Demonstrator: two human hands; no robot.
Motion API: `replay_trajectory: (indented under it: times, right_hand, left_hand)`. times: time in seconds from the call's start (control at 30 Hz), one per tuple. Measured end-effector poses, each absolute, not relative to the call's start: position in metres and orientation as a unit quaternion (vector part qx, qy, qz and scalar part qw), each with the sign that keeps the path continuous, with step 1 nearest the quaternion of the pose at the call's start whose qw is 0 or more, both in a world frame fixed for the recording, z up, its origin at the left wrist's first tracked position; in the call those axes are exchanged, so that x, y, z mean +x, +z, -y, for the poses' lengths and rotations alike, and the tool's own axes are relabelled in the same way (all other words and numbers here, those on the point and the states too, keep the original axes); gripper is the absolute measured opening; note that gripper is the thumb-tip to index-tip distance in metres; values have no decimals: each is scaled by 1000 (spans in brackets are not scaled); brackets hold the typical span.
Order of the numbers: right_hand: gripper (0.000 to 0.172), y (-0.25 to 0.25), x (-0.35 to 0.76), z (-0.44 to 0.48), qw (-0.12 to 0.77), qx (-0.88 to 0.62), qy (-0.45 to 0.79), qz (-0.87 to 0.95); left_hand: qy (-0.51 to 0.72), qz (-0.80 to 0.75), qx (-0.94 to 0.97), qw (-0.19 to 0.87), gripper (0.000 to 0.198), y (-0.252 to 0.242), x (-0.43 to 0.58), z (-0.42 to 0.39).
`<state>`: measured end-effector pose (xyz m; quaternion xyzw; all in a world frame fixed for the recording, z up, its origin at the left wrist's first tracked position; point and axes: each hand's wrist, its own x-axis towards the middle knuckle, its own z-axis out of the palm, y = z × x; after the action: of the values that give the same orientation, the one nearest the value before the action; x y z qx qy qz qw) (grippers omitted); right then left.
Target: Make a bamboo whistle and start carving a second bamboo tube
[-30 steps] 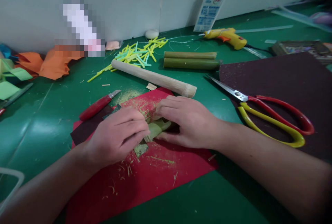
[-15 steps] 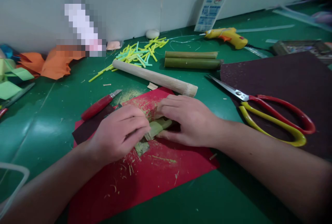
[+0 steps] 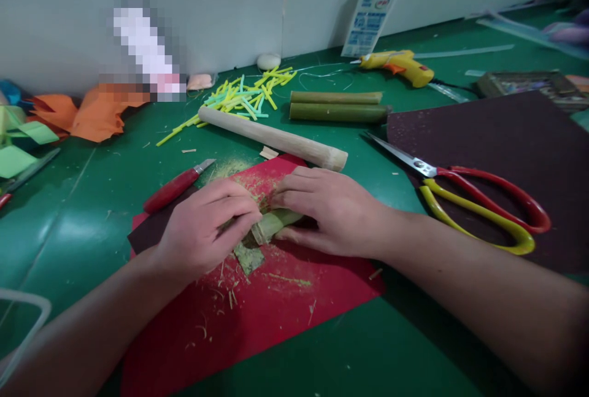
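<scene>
Right hand point(image 3: 334, 213) fingers clamped on smooth green bamboo stub point(image 3: 277, 223), left hand point(image 3: 202, 236) fingers pinching its end, dusty red sheet point(image 3: 285, 308)

The left forearm point(image 3: 92, 329) and the right forearm point(image 3: 483, 286) extend from the bottom corners and converge toward the middle. The left hand point(image 3: 207, 231) lies knuckles-up, its fingers curled in and bunched against the thumb in a tight pinch, tips pointing right. The right hand point(image 3: 331, 210) faces it palm-down, fingers point(image 3: 294, 185) laid leftward side by side and bent slightly down, thumb tucked along the underside. The fingertips of the two hands nearly meet.
</scene>
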<state>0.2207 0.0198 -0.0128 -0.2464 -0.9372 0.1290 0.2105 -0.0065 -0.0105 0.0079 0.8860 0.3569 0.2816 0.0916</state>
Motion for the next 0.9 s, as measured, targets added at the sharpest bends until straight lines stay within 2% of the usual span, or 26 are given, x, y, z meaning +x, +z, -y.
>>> replay_trajectory:
  times: [0.2, 0.33, 0.7, 0.9]
  right_hand:
    - [32, -12, 222, -18, 203, -244, 130, 939]
    - [33, -11, 222, -18, 207, -251, 130, 936]
    - [22, -9, 222, -15, 201, -266, 124, 935]
    - [27, -12, 222, -15, 240, -259, 115, 929]
  left_hand:
    - [300, -324, 887, 137, 10, 9, -7, 13]
    - [302, -311, 892, 129, 9, 8, -7, 12]
    - [313, -330, 884, 113, 8, 4, -8, 9]
    - [311, -331, 884, 114, 9, 6, -9, 9]
